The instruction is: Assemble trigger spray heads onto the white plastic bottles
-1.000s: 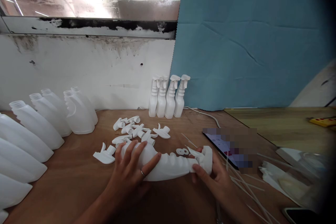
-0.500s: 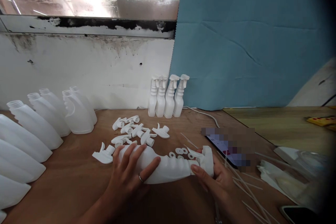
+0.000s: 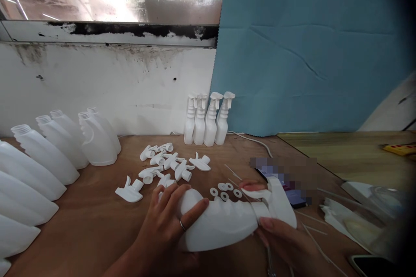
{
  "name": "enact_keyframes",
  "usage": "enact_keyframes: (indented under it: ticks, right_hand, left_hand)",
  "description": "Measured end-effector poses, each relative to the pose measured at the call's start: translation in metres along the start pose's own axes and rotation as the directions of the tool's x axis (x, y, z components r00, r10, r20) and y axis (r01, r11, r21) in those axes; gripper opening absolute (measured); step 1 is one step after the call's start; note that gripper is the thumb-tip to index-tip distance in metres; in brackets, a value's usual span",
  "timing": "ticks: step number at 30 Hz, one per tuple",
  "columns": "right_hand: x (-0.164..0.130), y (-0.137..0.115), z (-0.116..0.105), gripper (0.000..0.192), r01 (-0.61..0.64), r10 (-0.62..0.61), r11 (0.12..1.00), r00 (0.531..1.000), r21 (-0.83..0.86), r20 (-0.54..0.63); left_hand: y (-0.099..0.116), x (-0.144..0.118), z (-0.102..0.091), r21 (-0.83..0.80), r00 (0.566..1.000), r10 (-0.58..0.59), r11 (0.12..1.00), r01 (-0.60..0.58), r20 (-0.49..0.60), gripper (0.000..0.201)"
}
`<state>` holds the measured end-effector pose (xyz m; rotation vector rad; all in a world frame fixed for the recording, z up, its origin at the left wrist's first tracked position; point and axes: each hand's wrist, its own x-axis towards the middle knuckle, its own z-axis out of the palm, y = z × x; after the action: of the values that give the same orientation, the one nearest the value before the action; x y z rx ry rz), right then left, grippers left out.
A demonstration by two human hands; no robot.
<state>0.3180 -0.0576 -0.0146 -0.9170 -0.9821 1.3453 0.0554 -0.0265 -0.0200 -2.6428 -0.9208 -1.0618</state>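
A white spray bottle [image 3: 221,225] lies on its side in the air between my hands, its base to the left. My left hand [image 3: 173,216], with a ring on one finger, is wrapped round the body near the base. At the other end my right hand [image 3: 286,236] grips the trigger sprayer head [image 3: 279,203] by its collar on the bottle's neck. Behind the bottle lie several small white washers [image 3: 224,196]. Loose trigger sprayer heads [image 3: 172,162] are scattered on the brown table [image 3: 107,229], just beyond my left hand.
Several open bottles without heads [image 3: 100,143] stand along the left. Against the wall are several bottles with sprayer heads [image 3: 209,121]. A phone [image 3: 294,197], thin white tubes [image 3: 312,229] and a clear plastic bag [image 3: 351,220] lie on the right.
Both hands have moved to the right and nearer to me with the bottle. The bottle looks larger, and its head end now tips somewhat differently, with the trigger still facing away.
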Motion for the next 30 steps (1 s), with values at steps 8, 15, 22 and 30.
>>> enact_keyframes:
  ticks: [8,15,22,30]
  right_hand:
    - [0.000,0.007,-0.003,0.036,0.009,-0.008,0.999,0.999,-0.036,0.031]
    - [0.001,-0.003,-0.001,0.040,0.019,-0.021,0.997,1.000,-0.073,-0.020]
    - [0.004,-0.003,-0.023,0.033,-0.027,0.028,0.999,1.000,-0.028,0.006]
    - [0.019,-0.024,-0.005,0.045,0.243,-0.244,0.954,0.970,-0.178,0.015]
  left_hand:
    - [0.004,-0.006,0.005,-0.030,0.999,-0.045,0.999,0.046,0.011,0.083]
    - [0.008,-0.002,0.004,-0.013,0.997,-0.048,0.999,0.049,0.060,0.089]
    - [0.005,0.010,-0.013,-0.265,0.951,-0.188,0.930,0.253,0.247,0.064]
    - [-0.042,0.049,-0.005,-0.749,0.770,-0.599,0.401,0.528,0.221,0.051]
